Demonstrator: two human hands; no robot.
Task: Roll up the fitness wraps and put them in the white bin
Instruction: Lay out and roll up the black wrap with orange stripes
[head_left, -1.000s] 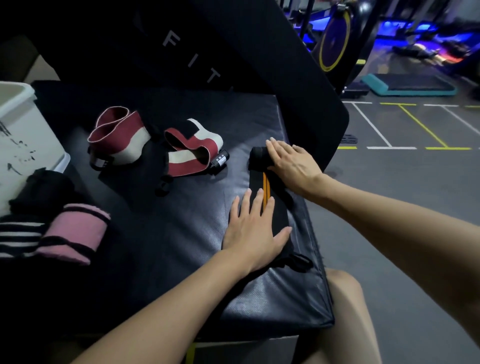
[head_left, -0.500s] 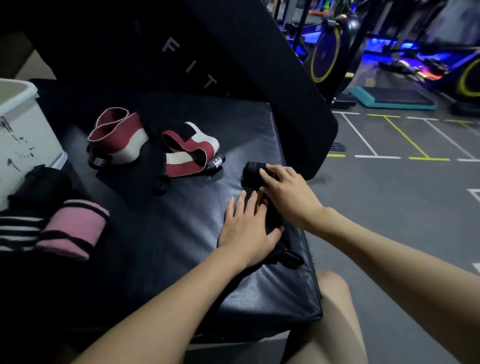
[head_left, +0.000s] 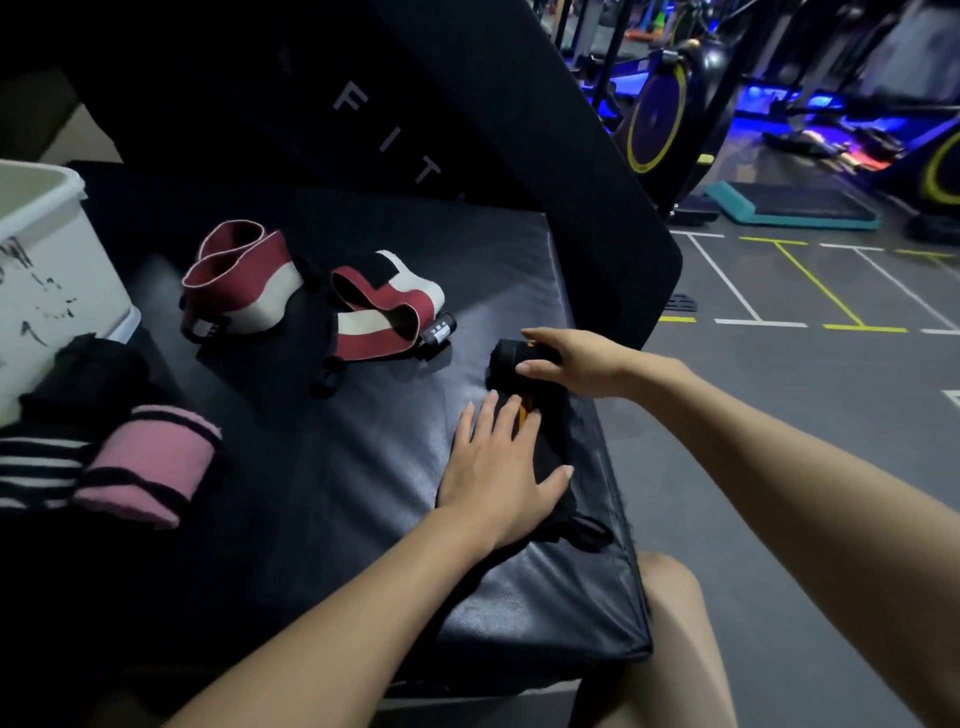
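1. Black wrap w/ orange stripe (head_left: 524, 410) lies near the right edge of the black padded mat (head_left: 332, 467), far end already a small roll.
2. Right hand (head_left: 576, 358) cups that roll, fingers curled over it, thumb at the near side.
3. Left hand (head_left: 498, 473) flat, fingers spread, pinning the loose tail.
4. Looks soft, light, stretchy; prob. springs loose unless kept taut, so grip the roll across its full width.
5. White bin (head_left: 47, 249) at the far left edge; two red-and-white wraps (head_left: 249, 280) unrolled mid-mat.
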